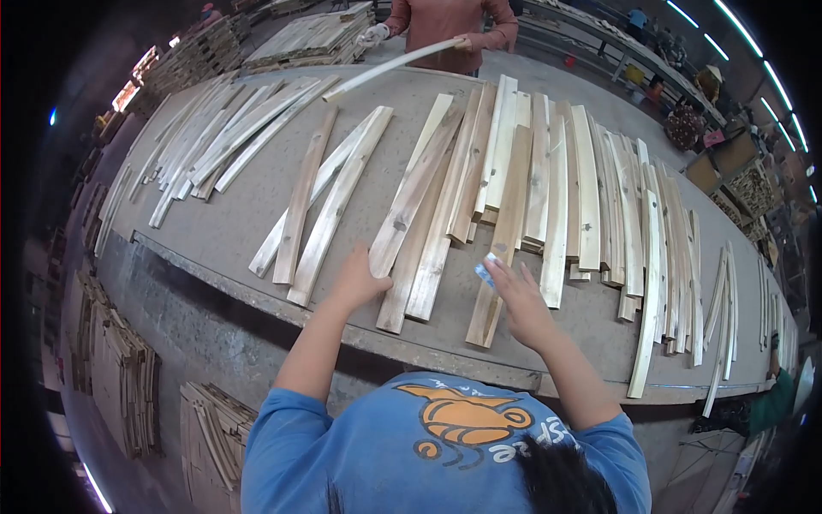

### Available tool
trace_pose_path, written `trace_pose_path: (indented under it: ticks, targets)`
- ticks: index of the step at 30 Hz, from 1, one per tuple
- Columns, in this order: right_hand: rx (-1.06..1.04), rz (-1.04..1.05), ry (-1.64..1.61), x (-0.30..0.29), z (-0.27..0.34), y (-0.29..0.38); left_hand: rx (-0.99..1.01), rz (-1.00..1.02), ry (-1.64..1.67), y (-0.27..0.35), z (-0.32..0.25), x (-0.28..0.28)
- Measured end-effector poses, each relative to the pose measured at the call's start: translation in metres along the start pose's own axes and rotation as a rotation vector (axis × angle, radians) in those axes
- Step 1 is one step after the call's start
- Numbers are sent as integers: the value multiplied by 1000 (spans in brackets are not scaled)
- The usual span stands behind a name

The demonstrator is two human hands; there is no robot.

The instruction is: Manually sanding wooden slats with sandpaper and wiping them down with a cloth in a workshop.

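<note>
Many narrow wooden boards lie on a wide table (359, 231). My left hand (361, 276) grips the near end of a brown board with a dark knot (399, 225), thumb on one side and fingers on the other. Beneath and beside it rest paler boards (429, 279). My right hand (521, 302) has a small blue-and-white object (486, 270) at its fingertips, too small to identify, over a tan board (507, 212). Left of my left hand, a pale board (340, 205) and a brown board (307, 193) lie over another pale one.
Across the table a person in a reddish top (443, 32) holds a long pale strip (392, 64). More boards lie at the left (212, 135) and right (648, 289). Stacked wood (122, 379) stands below the near edge. Another person in green (770, 401) is at the far right.
</note>
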State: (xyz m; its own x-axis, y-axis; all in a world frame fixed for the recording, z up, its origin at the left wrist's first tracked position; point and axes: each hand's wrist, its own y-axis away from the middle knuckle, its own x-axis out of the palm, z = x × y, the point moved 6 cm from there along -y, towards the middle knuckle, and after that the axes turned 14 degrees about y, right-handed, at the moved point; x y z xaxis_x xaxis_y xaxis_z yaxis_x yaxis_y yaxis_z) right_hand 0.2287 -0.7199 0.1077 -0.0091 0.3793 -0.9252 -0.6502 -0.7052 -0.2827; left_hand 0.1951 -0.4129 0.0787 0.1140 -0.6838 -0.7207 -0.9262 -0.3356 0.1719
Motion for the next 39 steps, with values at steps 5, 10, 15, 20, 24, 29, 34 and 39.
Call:
trace_pose_path:
  ticks: [5,10,15,20,24,29,34,39]
  targets:
    - [-57,24,-92,31,83,-60,-111,71,420,77,-12,-25]
    - [-440,115,-31,55,140,-80,198,-38,484,108,8,-42]
    - [-401,100,-16,60,138,-93,154,10,631,119,7,-54]
    - [-617,209,-130,60,149,-90,151,88,728,127,10,-60]
    - [-332,116,-66,58,140,-112,103,65,738,121,14,-69]
    - [-570,136,-85,44,168,-94,152,123,872,121,18,-73]
    - [-428,65,101,56,145,-114,173,124,778,116,11,-78]
    - [-564,50,-89,41,152,-101,183,151,803,119,13,-76]
